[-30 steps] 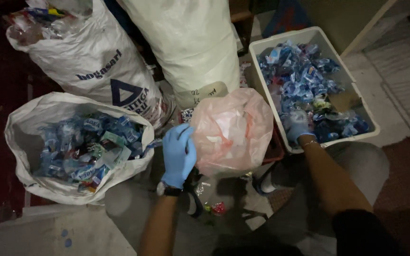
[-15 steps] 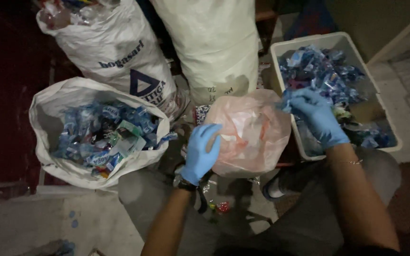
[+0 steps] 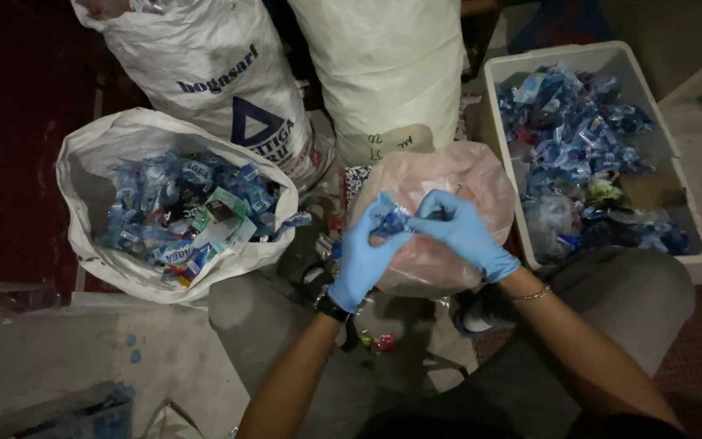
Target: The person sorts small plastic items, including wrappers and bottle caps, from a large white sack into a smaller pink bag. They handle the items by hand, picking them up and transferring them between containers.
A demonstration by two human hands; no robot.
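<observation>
Wrapper [image 3: 389, 221], small and blue, sat pinched between both gloved hands, left hand [image 3: 365, 258] and right hand [image 3: 461, 232], fingers closed on it above the pink bag [image 3: 448, 175]; a firm, close grip suited it best.

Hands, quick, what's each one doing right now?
Left hand: closed on a crumpled blue plastic wrapper.
Right hand: fingers pinching the same wrapper, above the pink bag.

Both blue-gloved hands, left hand [image 3: 365, 258] and right hand [image 3: 462, 233], pinch a crumpled blue plastic wrapper [image 3: 392, 219] over a pink plastic bag [image 3: 448, 175]; white wrapper-filled sack [image 3: 91, 162] lies left.
</observation>
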